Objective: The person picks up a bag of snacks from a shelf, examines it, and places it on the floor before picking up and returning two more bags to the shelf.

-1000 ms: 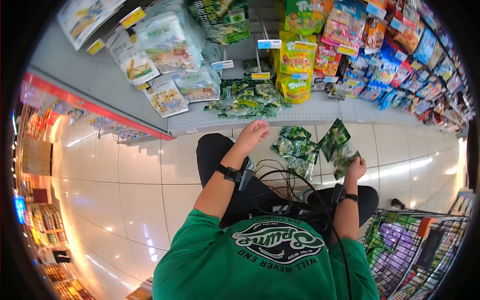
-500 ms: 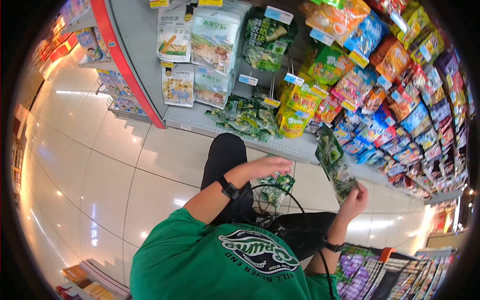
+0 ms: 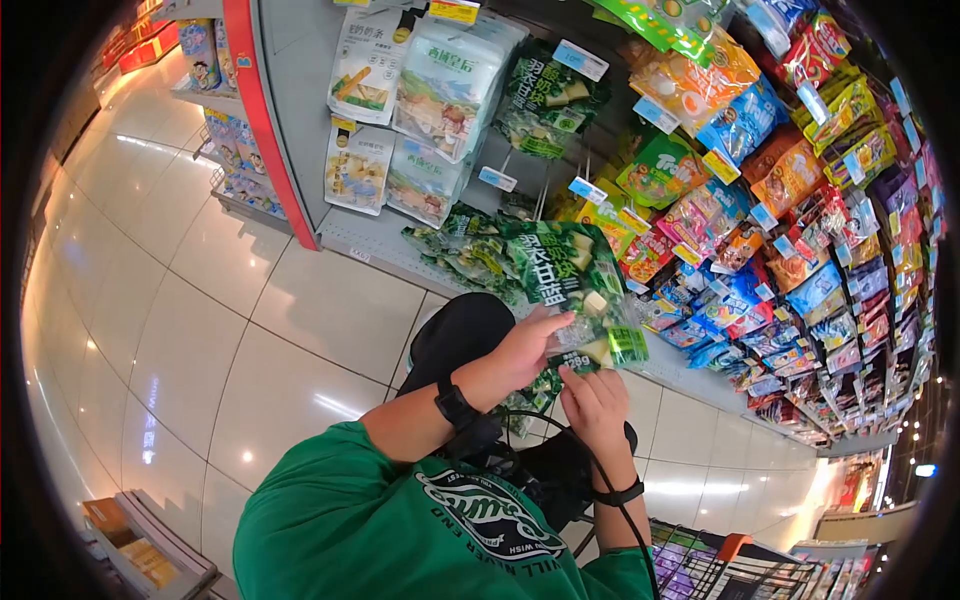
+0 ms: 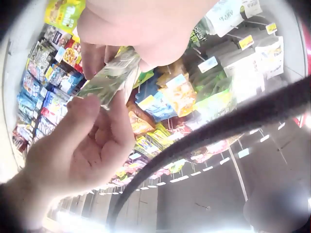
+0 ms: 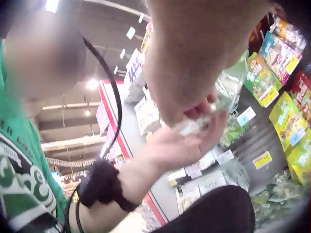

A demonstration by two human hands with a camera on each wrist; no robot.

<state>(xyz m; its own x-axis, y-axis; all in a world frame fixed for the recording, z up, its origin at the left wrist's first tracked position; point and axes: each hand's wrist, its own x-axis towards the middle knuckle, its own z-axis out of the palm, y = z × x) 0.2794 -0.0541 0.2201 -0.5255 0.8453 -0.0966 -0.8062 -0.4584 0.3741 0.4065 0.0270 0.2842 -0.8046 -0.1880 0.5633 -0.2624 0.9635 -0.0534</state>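
Observation:
A green snack bag (image 3: 570, 285) hangs tilted in front of the lower shelf, printed side facing the head camera. The left hand (image 3: 527, 350) holds its lower left edge, thumb on the front. Close beside it, the right hand (image 3: 597, 405) pinches the bottom edge near the printed weight. In the left wrist view, the right hand (image 4: 85, 155) has its thumb on the bag (image 4: 112, 77), and the left hand (image 4: 133, 29) is at the top. From the right wrist, the left hand (image 5: 180, 148) appears below the right hand (image 5: 199, 58); the bag (image 5: 231, 87) is partly hidden.
More green bags (image 3: 455, 245) lie on the bottom shelf, and others (image 3: 535, 400) on the floor by the legs. White pouches (image 3: 447, 85) and colourful candy bags (image 3: 785, 180) fill the racks. A wire cart (image 3: 745, 575) stands lower right; a black cable (image 3: 600, 470) crosses near the right arm.
The right hand has brought the bag inward from the right and turned its front up. The left hand, earlier empty, now holds it too. The head view has swung right.

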